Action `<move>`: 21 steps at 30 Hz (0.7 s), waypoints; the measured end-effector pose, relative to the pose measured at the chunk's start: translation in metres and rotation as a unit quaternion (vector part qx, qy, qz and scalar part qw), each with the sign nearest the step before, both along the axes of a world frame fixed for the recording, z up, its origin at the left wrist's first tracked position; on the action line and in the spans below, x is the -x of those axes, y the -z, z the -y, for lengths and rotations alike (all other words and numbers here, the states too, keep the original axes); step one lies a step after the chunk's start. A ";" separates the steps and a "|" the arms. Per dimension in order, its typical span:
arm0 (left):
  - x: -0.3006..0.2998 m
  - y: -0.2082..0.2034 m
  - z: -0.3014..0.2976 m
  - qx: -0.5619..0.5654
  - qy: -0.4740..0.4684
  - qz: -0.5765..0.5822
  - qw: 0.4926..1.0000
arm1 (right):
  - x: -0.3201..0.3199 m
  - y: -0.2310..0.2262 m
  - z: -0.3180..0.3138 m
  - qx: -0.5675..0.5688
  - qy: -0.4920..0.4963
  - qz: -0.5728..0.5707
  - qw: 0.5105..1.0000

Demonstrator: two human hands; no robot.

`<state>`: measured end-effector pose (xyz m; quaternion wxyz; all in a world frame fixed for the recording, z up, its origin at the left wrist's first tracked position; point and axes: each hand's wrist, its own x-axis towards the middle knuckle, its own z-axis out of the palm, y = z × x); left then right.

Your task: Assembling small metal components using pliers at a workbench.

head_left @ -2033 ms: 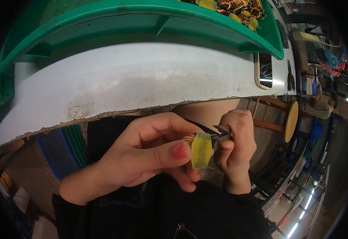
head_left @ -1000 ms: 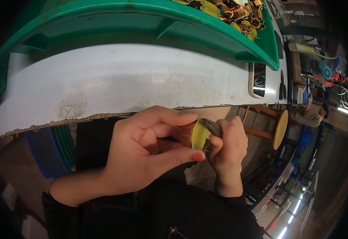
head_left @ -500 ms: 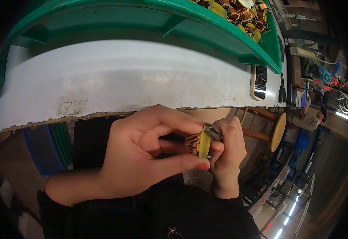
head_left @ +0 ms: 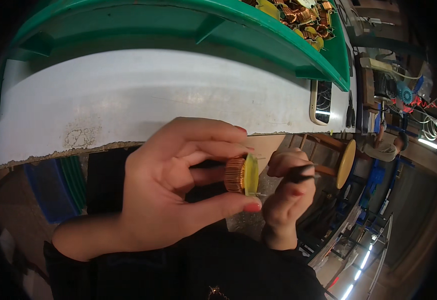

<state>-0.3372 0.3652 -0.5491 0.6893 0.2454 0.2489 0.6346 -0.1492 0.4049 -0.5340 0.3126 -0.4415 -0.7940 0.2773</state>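
Note:
My left hand (head_left: pixel 173 185) is closed around a copper-wound coil (head_left: pixel 235 175) with a yellow base plate (head_left: pixel 251 175), gripping it between the thumb and the fingers. Thin wire leads stick out from the plate on the side facing my right hand. A short way to the right, my right hand (head_left: pixel 289 190) is curled and blurred by motion. It pinches a small dark tool (head_left: pixel 302 173), too smeared to name its kind. Tool and coil are apart.
A green tray (head_left: pixel 258 37) stands on the white worktable (head_left: pixel 143 100), with several similar coils (head_left: pixel 303 20) at its right end. A phone (head_left: pixel 321 102) lies beside the tray. Beyond the table's chipped edge are a wooden stool (head_left: pixel 347 162) and another person (head_left: pixel 386 148).
My right hand has drawn the dark tool away from the yellow plate, to the right. My left hand has shifted slightly left with the coil, its index finger lifted off the plate.

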 end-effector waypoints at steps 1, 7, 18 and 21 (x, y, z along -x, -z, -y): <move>0.000 0.001 0.000 -0.002 0.005 -0.003 1.000 | -0.003 0.000 0.000 0.006 -0.017 0.004 1.000; -0.002 0.016 0.003 -0.032 0.003 -0.027 0.999 | -0.009 0.003 0.005 0.034 -0.080 0.034 0.996; -0.002 0.023 0.010 -0.046 -0.013 -0.052 0.998 | 0.001 0.010 0.012 0.016 -0.127 0.042 0.991; 0.000 0.026 0.012 -0.044 -0.016 -0.060 0.997 | 0.003 0.011 0.013 0.018 -0.133 0.039 0.990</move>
